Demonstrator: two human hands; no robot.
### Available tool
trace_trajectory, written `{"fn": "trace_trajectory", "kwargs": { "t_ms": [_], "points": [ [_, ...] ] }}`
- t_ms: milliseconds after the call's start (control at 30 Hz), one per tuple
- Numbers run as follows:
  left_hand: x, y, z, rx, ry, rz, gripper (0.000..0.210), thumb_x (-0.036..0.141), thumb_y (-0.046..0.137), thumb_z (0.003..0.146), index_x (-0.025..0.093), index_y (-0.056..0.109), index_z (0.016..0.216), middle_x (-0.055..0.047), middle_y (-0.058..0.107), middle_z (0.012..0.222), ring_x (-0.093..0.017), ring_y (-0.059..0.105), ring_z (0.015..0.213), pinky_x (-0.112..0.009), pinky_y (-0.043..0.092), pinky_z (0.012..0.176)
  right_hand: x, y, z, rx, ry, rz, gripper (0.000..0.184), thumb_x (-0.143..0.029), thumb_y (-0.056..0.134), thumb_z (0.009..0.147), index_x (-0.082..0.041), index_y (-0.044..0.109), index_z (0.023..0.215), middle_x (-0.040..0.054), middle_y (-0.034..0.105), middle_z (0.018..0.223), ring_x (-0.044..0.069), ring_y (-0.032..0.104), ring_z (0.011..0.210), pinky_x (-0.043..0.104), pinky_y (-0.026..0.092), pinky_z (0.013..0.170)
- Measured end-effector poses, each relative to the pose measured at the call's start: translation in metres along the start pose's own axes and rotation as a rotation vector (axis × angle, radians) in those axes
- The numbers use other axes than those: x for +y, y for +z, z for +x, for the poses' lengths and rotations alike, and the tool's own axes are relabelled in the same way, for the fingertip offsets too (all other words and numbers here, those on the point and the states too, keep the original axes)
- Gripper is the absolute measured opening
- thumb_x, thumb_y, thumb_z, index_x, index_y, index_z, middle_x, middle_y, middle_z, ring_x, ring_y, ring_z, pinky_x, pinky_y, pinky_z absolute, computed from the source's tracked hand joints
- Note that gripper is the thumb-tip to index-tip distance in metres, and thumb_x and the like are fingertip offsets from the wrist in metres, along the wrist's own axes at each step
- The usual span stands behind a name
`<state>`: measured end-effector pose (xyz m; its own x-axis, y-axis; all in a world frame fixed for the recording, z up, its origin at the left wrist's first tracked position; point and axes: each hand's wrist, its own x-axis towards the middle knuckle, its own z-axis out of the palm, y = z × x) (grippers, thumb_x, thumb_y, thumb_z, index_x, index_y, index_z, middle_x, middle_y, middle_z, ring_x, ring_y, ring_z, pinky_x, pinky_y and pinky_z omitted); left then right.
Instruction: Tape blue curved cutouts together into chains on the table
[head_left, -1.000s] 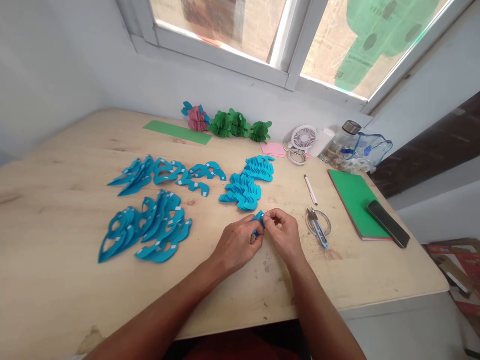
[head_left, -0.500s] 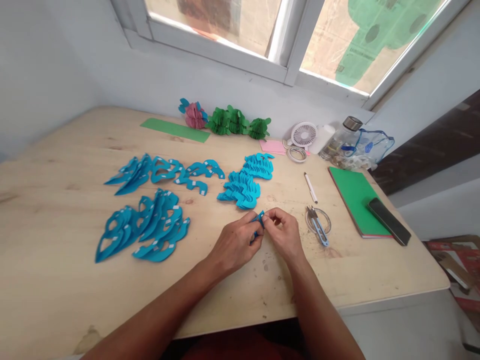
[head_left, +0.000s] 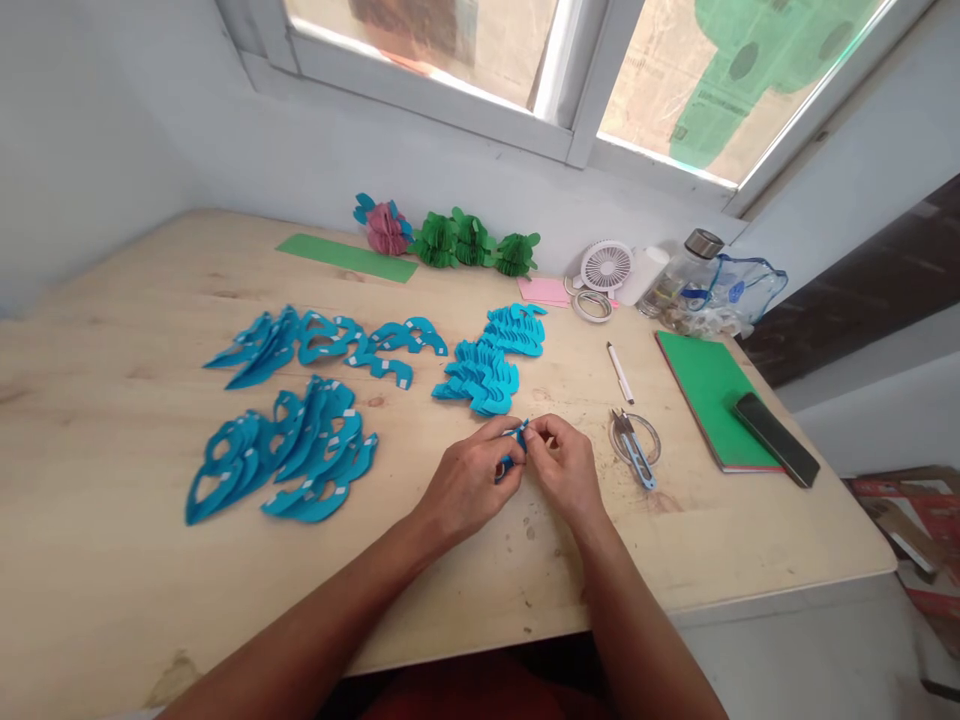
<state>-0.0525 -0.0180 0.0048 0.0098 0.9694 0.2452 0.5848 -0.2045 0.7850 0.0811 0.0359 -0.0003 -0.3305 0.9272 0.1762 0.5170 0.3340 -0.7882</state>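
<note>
Between my two hands is a small blue paper cutout [head_left: 507, 465], mostly hidden by my fingers. My left hand [head_left: 474, 480] is closed around it from the left. The thumb and forefinger of my right hand [head_left: 561, 465] pinch its upper right edge. Just beyond my hands sit blue folded paper pieces in a ruffled stack [head_left: 480, 378], with a second ruffled stack [head_left: 516, 330] behind it. Further left lie blue cutouts with white tape squares [head_left: 322, 450], and another row of such cutouts [head_left: 326, 340] above them.
Thread snips [head_left: 637, 455] rest on a tape roll right of my hands, near a white pen [head_left: 620, 372]. A phone [head_left: 776, 440] lies on a green pad [head_left: 712, 400]. Along the wall stand green paper figures [head_left: 472, 240], a pink one [head_left: 386, 228], a small fan [head_left: 606, 266] and a bottle [head_left: 682, 270].
The blue cutout is turned slightly within my fingers. Both hands keep nearly the same place, and the whole view shifts a little.
</note>
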Motion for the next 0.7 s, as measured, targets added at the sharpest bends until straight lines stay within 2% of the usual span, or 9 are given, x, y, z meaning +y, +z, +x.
{"fn": "trace_trajectory", "kwargs": {
  "t_ms": [133,333,700],
  "points": [
    [-0.0015,0.0001,0.0014,-0.005,-0.003,-0.040,0.015,0.011,0.051,0.073,0.020,0.061,0.067,-0.004,0.066,0.095,-0.012,0.061,0.066,-0.022,0.047,0.062,-0.0022,-0.0008,-0.0005,0.015,-0.008,-0.055,0.017,-0.027,0.050,0.079,-0.020,0.061,0.068,0.0002,0.062,0.067,0.014,0.053,0.062,0.024,0.039,0.058],
    [-0.0022,0.0005,0.0023,0.035,0.024,-0.059,0.015,0.012,0.051,0.074,0.020,0.062,0.067,-0.005,0.067,0.095,-0.017,0.064,0.082,-0.026,0.049,0.073,-0.0049,-0.0006,-0.0012,0.046,0.015,-0.071,0.017,-0.025,0.051,0.078,-0.020,0.060,0.065,-0.0007,0.062,0.064,0.014,0.054,0.061,0.025,0.038,0.058],
    [-0.0011,0.0021,0.0006,0.082,0.075,-0.005,0.017,0.009,0.051,0.075,0.020,0.061,0.066,-0.003,0.069,0.087,-0.018,0.065,0.087,-0.027,0.051,0.076,-0.0073,0.0021,-0.0024,0.060,0.102,-0.059,0.017,-0.025,0.050,0.076,-0.020,0.059,0.063,-0.0020,0.061,0.062,0.012,0.051,0.057,0.023,0.035,0.056]
  ]
}}
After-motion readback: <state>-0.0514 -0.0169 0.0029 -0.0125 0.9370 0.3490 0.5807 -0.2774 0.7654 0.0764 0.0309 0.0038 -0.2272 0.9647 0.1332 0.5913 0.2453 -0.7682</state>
